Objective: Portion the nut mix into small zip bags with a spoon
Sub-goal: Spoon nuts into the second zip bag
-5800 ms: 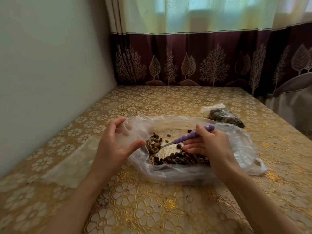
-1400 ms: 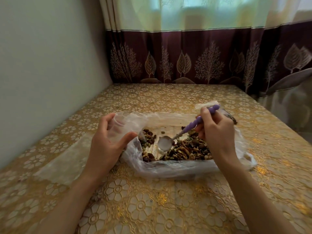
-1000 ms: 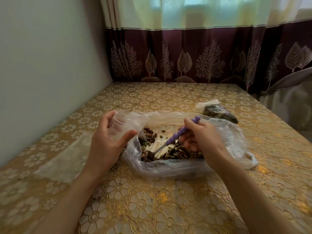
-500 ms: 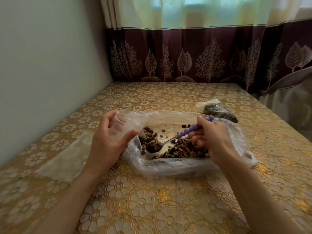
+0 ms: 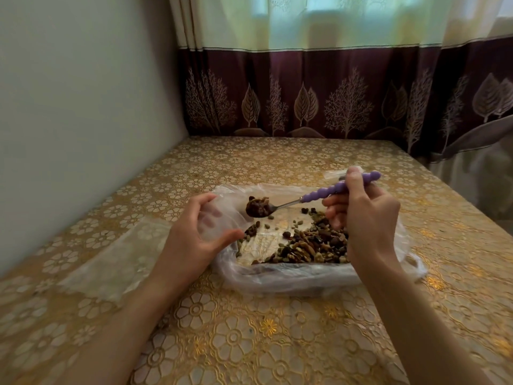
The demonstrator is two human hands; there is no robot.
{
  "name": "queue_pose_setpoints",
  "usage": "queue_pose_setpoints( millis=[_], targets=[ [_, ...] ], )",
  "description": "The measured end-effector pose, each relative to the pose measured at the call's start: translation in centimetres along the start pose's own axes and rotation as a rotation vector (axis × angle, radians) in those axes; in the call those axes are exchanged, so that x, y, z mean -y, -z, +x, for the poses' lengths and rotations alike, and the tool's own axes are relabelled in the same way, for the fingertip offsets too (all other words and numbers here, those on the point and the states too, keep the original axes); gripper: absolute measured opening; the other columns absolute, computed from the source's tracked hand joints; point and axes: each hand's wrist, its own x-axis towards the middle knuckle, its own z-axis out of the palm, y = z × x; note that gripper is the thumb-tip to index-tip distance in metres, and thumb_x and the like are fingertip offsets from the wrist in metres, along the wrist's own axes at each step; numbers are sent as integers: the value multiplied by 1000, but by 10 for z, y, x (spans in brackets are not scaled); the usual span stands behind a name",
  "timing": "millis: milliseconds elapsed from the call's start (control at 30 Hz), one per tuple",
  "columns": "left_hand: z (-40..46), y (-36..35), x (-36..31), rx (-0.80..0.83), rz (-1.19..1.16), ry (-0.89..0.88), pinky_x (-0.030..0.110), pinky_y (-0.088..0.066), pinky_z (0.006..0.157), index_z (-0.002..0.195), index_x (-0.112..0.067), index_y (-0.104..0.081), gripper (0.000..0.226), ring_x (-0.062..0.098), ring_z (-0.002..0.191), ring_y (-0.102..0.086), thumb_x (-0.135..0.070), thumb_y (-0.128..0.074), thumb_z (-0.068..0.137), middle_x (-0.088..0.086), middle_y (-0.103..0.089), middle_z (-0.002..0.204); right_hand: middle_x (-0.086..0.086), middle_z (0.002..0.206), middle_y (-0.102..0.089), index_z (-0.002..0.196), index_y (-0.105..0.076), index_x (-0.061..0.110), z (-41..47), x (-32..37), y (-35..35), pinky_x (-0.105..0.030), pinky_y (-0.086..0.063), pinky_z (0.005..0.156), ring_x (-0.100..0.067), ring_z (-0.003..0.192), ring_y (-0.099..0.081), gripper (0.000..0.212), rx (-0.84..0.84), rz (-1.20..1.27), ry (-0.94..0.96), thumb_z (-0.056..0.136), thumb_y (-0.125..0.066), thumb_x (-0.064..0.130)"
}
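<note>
Head view: a loaded spoon [image 5: 305,200] lifted over the nut mix [image 5: 308,244] at frame centre.
The right hand [image 5: 363,215] pinches the purple handle, bowl pointing left toward the small bag [image 5: 219,218] that the left hand [image 5: 194,240] grips between curled fingers and thumb.

- Our left hand [image 5: 194,240] & right hand [image 5: 366,218]: bare, no rings, no watch.
- Forearms bare too, no sleeves in view; nails short.
</note>
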Motion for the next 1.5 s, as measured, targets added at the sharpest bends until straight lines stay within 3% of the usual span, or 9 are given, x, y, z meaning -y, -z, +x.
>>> queue_pose_setpoints(
  millis=[100,333,500,600,700,800,1000,1233,1500],
  targets=[
    [0,-1,0,15,2,-9,-4,-35,71,117,-32,-38,78,-27,90,-41,-64,-62,51,-26,-44,95,-2,52,-65,65,-59,8,-7,-1,-8,-18,-39,35,-9,39,-52,40,67,17,22,99,-46,24],
    [0,-1,0,-12,-42,-35,-7,-33,69,115,-32,-39,75,-32,87,-42,-60,-66,51,-27,-47,92,-3,62,-70,69,-61,10,-24,-4,-27,-22,-47,40,-17,45,-60,33,289,47,177,97,-49,22],
    [0,0,-2,-26,-114,-32,-5,-38,69,110,-43,-40,63,-28,91,-48,-49,-72,56,-25,-52,99,2,71,-72,79,-62,9,-29,-3,-31,-24,-51,46,-19,51,-62,24,452,66,291,93,-49,23],
    [0,2,-1,-44,-133,-32,9,-49,77,118,-33,-44,70,-9,97,-58,-53,-72,57,-15,-57,110,4,71,-72,85,-61,6,-27,-3,-28,-24,-52,49,-18,55,-62,20,491,90,269,94,-45,13],
    [-1,3,0,-63,-109,-33,28,-50,88,116,-42,-42,67,3,105,-57,-57,-71,57,-17,-56,116,1,69,-72,86,-59,2,-21,-1,-24,-23,-50,47,-17,54,-61,20,440,117,218,95,-43,9],
    [-1,4,0,-76,-107,-29,32,-49,92,109,-51,-40,61,7,107,-56,-56,-72,57,-16,-56,116,-1,63,-69,81,-60,2,-11,1,-15,-20,-47,43,-14,49,-58,24,299,133,165,96,-43,11],
    [-1,4,2,-72,-92,-27,31,-51,87,120,-33,-43,72,4,99,-58,-56,-71,58,-15,-57,111,-11,68,-66,75,-62,6,15,-1,12,-19,-40,43,-13,51,-52,35,9,162,-47,99,-45,26],
    [-1,3,2,-67,-82,-34,31,-51,85,118,-32,-44,70,7,97,-59,-56,-69,58,-16,-57,108,3,54,-63,72,-60,12,31,-9,31,-16,-37,40,-6,45,-51,36,-67,-141,14,100,-43,28],
    [-1,3,1,-54,-115,-22,26,-51,83,119,-31,-45,69,6,98,-60,-53,-71,58,-15,-59,107,-1,59,-65,71,-56,13,38,-15,40,-16,-37,44,-7,50,-51,38,-38,-294,-94,101,-39,28]
  ],
)
